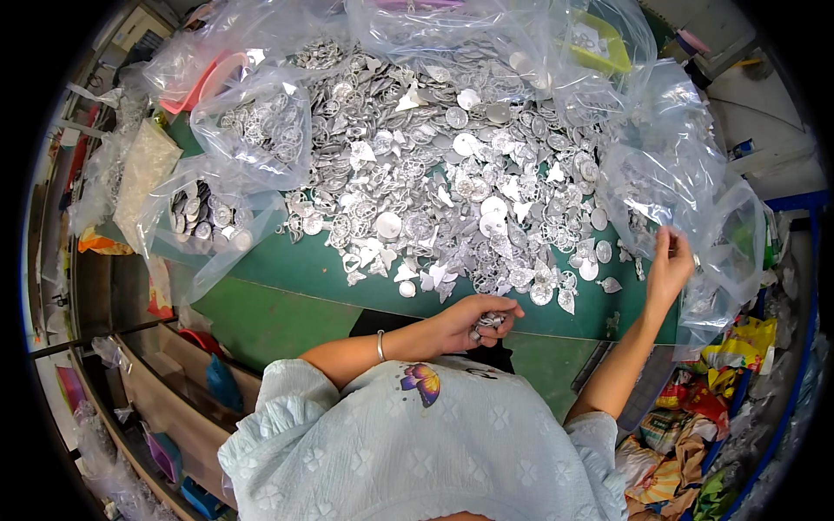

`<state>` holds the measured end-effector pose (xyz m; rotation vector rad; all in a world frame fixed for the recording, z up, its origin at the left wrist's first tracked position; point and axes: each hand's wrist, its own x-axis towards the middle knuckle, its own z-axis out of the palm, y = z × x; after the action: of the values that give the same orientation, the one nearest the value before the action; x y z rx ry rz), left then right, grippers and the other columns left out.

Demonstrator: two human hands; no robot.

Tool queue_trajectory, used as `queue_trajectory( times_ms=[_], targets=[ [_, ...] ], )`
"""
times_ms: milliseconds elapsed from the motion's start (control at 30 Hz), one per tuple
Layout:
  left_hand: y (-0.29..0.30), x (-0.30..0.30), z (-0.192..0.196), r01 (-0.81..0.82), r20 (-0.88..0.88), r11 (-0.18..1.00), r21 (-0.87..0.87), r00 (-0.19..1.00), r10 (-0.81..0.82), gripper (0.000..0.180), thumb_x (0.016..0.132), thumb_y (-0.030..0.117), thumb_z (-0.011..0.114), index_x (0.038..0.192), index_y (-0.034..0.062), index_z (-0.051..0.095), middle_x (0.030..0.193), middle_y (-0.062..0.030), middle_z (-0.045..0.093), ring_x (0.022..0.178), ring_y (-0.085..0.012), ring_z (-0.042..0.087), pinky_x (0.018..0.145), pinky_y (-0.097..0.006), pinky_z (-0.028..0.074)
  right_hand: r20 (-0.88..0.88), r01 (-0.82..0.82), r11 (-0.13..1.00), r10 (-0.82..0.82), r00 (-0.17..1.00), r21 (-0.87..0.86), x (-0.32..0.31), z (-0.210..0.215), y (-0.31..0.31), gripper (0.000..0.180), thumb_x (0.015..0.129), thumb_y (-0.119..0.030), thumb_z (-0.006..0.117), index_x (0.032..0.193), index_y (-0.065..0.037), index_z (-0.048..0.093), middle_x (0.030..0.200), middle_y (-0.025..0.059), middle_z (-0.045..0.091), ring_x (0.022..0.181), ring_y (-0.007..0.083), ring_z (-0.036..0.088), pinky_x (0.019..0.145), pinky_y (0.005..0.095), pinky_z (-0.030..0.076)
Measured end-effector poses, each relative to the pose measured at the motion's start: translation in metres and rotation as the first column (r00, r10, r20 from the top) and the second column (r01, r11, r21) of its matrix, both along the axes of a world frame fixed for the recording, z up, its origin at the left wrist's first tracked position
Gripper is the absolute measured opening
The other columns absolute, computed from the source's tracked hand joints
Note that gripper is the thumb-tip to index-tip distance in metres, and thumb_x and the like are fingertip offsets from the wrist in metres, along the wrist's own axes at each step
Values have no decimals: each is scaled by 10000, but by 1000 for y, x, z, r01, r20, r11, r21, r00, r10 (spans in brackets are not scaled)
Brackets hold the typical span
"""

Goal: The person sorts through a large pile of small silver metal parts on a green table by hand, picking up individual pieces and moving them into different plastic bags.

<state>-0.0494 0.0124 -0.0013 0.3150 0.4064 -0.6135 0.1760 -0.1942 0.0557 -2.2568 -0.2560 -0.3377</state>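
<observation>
My left hand (473, 323) is curled at the table's front edge, palm up, around several small silver metal charms (492, 319). Out to the right, my right hand (671, 263) is raised with thumb and fingers pinched together, beside a clear plastic bag (665, 187). What it grips, if anything, is too small to make out. A wide heap of silver-coloured charms (452, 182), some round, some leaf-shaped or openwork, spreads over the green tabletop (287, 252). A few loose pieces, among them a leaf-shaped charm (611, 285), lie near my right hand.
At the left lie a clear bag of round pieces (208, 221) and another bag of charms (261, 126). A pink scoop-like tray (204, 82) and a yellow-green basket (599, 43) stand at the back. Open drawers (174, 382) sit lower left; colourful packets (695, 391) fill the lower right.
</observation>
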Motion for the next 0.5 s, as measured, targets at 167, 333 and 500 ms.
queue_trajectory(
  times_ms=[167, 333, 500],
  targets=[
    [-3, 3, 3, -19, -36, 1000, -15, 999, 19, 191, 884, 210, 474, 900, 38, 557, 631, -14, 452, 426, -38, 297, 412, -194, 242, 286, 0, 894, 144, 947, -449, 4, -4, 23, 187, 836, -136, 533, 905, 22, 605, 839, 167, 617, 758, 321, 575, 680, 348, 448],
    [-1, 2, -9, -103, -53, 993, -53, 994, 100, 174, 869, 216, 505, 850, 49, 547, 623, -18, 488, 421, -51, 322, 442, -215, 283, -336, -605, 794, 556, 760, -55, -48, 14, 78, 188, 832, -101, 530, 954, 31, 584, 951, 170, 598, 863, 279, 573, 738, 321, 441],
    [-3, 4, 3, -88, -45, 996, -27, 995, 87, 203, 884, 222, 476, 796, 51, 543, 630, -14, 450, 440, -59, 307, 443, -211, 265, 331, -365, 875, 462, 823, -317, 16, -50, 127, 262, 805, -40, 515, 1059, 26, 521, 1136, 193, 504, 960, 351, 525, 821, 389, 425]
  ],
)
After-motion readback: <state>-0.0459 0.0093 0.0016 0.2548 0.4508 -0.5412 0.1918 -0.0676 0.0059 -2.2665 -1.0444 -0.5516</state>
